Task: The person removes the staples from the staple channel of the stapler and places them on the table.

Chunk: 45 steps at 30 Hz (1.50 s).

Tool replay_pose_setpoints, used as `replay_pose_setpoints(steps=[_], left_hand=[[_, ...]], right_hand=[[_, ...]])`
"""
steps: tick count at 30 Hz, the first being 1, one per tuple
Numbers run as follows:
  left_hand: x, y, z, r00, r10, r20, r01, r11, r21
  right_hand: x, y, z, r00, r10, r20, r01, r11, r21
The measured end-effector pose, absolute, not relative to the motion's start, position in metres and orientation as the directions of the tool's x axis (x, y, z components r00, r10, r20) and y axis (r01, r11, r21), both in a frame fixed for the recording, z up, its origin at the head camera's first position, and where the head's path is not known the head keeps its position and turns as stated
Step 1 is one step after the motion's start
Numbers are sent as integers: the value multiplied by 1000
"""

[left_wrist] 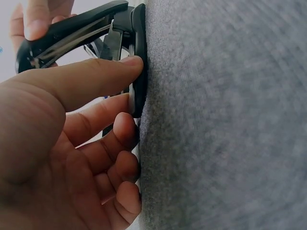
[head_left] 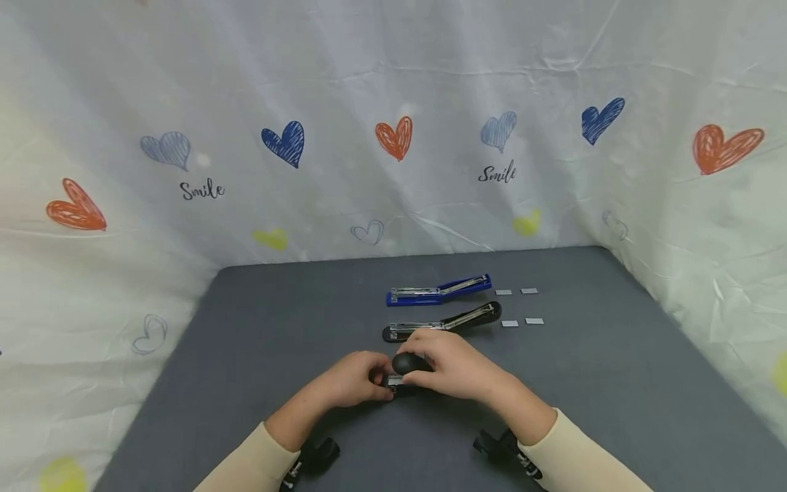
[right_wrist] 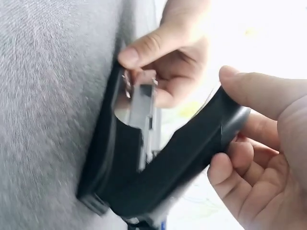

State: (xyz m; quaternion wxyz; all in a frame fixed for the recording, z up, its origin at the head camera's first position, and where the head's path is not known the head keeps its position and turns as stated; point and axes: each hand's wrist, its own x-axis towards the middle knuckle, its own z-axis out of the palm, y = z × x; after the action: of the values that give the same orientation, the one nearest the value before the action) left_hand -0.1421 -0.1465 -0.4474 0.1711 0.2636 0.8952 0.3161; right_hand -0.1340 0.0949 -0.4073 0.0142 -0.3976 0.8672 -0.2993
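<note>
A black stapler [head_left: 413,363] is between both hands on the grey table, its upper arm raised at an angle from the base. My left hand [head_left: 359,379] pinches the front end of the stapler's base [left_wrist: 139,91], thumb on one side and index finger on the other. My right hand [head_left: 455,365] holds the free end of the upper arm [right_wrist: 184,153] between thumb and fingers. The metal staple channel [right_wrist: 144,117] shows between base and arm in the right wrist view.
Beyond the hands lie a second black stapler [head_left: 473,316] and a blue stapler [head_left: 418,296], both hinged open. Several small pale strips, one of them a near strip [head_left: 509,324], lie to their right. A curtain with printed hearts [head_left: 393,205] stands behind the grey table [head_left: 295,307].
</note>
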Motion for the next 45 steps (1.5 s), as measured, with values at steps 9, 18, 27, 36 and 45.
replay_pose_setpoints(steps=[9, 18, 27, 36, 45], left_hand=[[-143, -143, -451, -791, 598, -128, 404, 669, 623], [-142, -144, -448, -804, 582, -125, 401, 685, 608], [-142, -143, -451, -809, 574, -125, 395, 689, 608], [-144, -143, -453, -813, 567, -133, 392, 701, 596], [-144, -143, -450, -814, 564, -143, 382, 704, 599]], right_hand=[[-127, 122, -396, -750, -622, 225, -604, 505, -616], [-129, 138, -381, -795, -597, 108, -498, 540, -679], [-130, 156, -369, -795, -602, 74, -497, 577, -648], [-126, 177, -354, -826, -562, -46, -421, 669, -612], [-128, 188, -351, -835, -524, -168, -357, 748, -559]])
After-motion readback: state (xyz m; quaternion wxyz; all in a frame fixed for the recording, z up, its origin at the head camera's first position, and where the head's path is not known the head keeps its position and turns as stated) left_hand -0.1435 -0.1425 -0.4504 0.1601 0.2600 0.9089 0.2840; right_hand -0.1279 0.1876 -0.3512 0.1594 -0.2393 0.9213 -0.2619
